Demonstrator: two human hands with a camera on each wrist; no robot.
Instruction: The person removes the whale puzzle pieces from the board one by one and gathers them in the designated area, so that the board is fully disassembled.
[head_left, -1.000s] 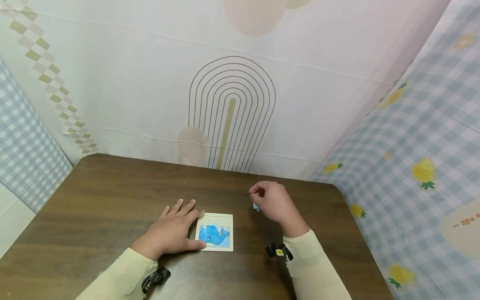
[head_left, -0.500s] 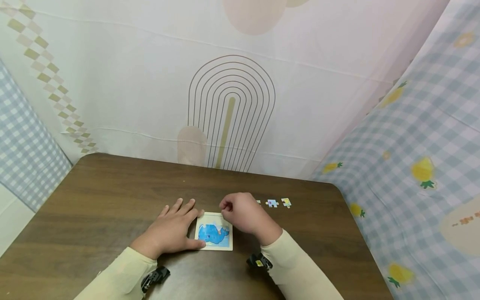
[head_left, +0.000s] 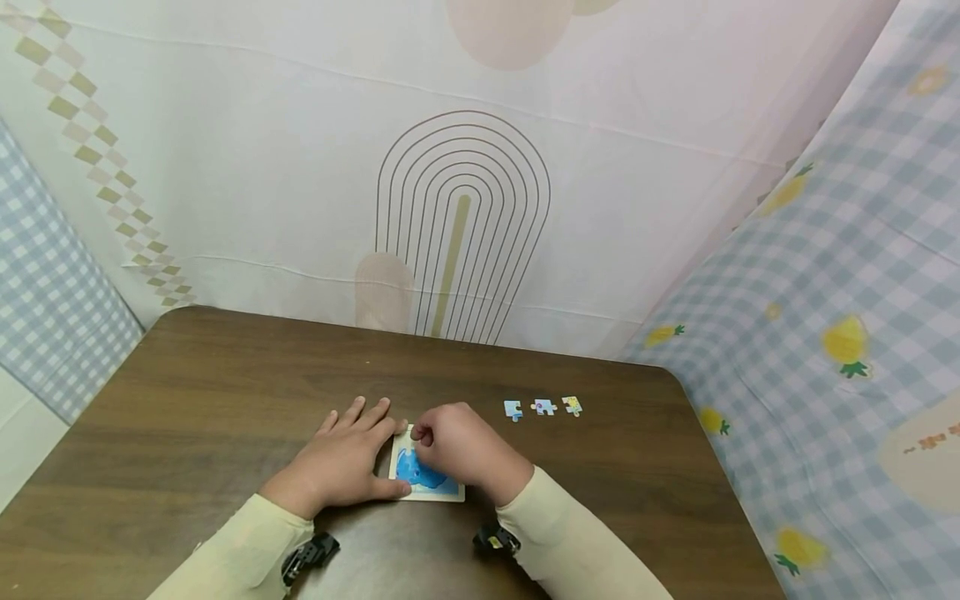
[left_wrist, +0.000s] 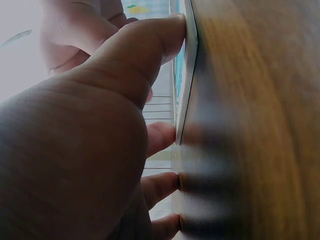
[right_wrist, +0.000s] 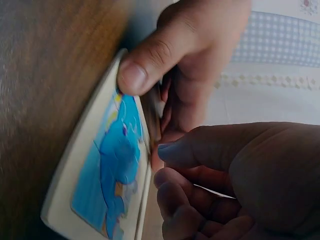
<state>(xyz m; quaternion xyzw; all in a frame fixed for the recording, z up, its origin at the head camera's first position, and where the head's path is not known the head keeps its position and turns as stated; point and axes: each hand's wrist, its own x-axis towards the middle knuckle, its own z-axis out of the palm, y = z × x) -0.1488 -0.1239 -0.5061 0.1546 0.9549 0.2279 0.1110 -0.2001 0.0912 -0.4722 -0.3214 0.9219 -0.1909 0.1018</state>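
A square wooden jigsaw puzzle [head_left: 438, 497] with a pale frame and a blue whale picture lies on the table. My left hand [head_left: 341, 467] is spread flat at its left side, with the thumb on the lower frame and a fingertip by the upper left corner. My right hand [head_left: 465, 450] is above the puzzle's upper part, thumb and index finger pinched together. Between those fingertips a small puzzle piece [right_wrist: 162, 147] is mostly hidden; only a bluish sliver shows in the right wrist view. Pale gaps appear in the whale picture.
Three loose puzzle pieces lie in a row to the right: a blue one [head_left: 513, 409], a light one with a purple mark [head_left: 544, 407] and a yellowish one [head_left: 572, 406]. The brown table [head_left: 247, 375] meets a patterned cloth [head_left: 300, 208] behind.
My right hand has moved left from beside the loose pieces to above the puzzle, uncovering the row of pieces. My left hand has stayed in place.
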